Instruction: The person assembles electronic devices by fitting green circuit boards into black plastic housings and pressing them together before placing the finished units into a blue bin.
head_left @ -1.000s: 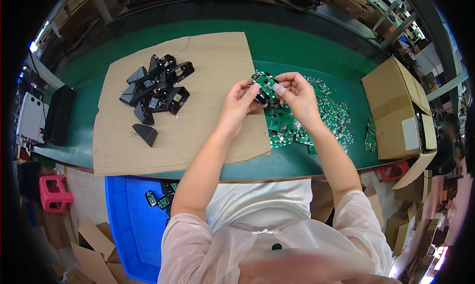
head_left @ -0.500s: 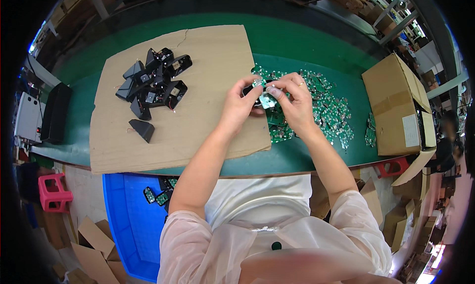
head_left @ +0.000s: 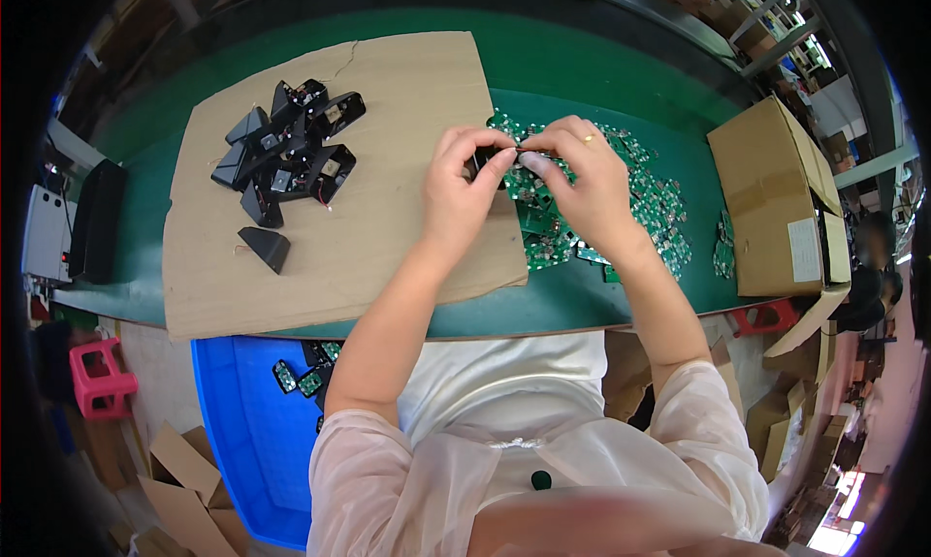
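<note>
My left hand [head_left: 464, 184] is closed around a black plastic housing [head_left: 477, 161], mostly covered by its fingers, above the right edge of a cardboard sheet [head_left: 407, 237]. My right hand [head_left: 587, 184] meets it fingertip to fingertip, thumb and forefinger pinched; what they grip is too small and hidden to make out. Beneath and to the right of the hands spreads a heap of small green circuit boards [head_left: 659, 213]. On the sheet's left part lies a cluster of black wedge-shaped housings [head_left: 291, 150], some with thin wires. One separate housing [head_left: 267, 247] rests nearer me.
A blue bin [head_left: 257, 431] holding a few boards in black casings stands below the table's near edge. At the right of the green table [head_left: 388, 321] is an open cardboard box [head_left: 771, 208]. Pink stool [head_left: 101, 378] at left; more cartons [head_left: 189, 470] on the floor.
The pale-green board seen between my hands half a second ago no longer shows there. My fingertips have come together and sit slightly farther up the view.
</note>
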### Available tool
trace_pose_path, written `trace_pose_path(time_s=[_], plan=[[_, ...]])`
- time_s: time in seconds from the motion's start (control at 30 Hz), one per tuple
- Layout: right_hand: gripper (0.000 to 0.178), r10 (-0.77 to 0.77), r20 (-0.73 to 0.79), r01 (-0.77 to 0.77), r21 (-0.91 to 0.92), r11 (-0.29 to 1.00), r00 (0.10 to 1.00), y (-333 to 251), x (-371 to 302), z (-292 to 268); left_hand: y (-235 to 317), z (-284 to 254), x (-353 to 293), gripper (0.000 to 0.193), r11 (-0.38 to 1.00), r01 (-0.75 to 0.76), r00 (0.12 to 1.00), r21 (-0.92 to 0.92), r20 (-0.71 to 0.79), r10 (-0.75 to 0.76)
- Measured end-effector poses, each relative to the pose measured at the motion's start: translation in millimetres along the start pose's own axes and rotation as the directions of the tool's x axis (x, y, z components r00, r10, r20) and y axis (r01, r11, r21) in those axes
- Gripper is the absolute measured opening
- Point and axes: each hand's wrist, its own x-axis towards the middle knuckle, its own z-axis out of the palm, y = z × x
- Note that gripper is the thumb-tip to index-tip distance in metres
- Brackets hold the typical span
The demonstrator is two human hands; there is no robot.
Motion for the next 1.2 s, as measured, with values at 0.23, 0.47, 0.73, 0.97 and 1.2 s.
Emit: trace_pose_path(time_s=[0.23, 0.47, 0.73, 0.97, 1.2], plan=[[0.007, 0.121, -0.059, -0.096, 0.318, 0.943, 0.991, 10, -16, 15, 8, -2, -1, 0.015, 0.764, 0.558, 0.829, -0.326, 0.272, -0.489], [0.011, -0.161, -0.075, 0.166, 0.071, 0.984, 0.984, 11, -12, 3, 4, -4, 0, 0.023, 0.869, 0.409, 0.912, -0.279, 0.102, -0.397], [0.020, -0.347, 0.001, 0.346, -0.086, 0.934, 0.938, 8, -10, 5, -1, 2, -3, 0.016, 0.987, 0.144, 0.986, -0.068, -0.079, -0.149], [0.020, -0.365, 0.029, 0.366, -0.101, 0.925, 0.931, 6, -7, 7, 4, 0, -3, 0.014, 0.996, 0.068, 0.992, 0.061, -0.110, -0.061], [0.020, -0.364, 0.070, 0.370, -0.108, 0.923, 0.929, 4, -7, 8, 1, 3, -4, 0.013, 0.986, -0.075, 0.987, 0.149, -0.131, 0.095]])
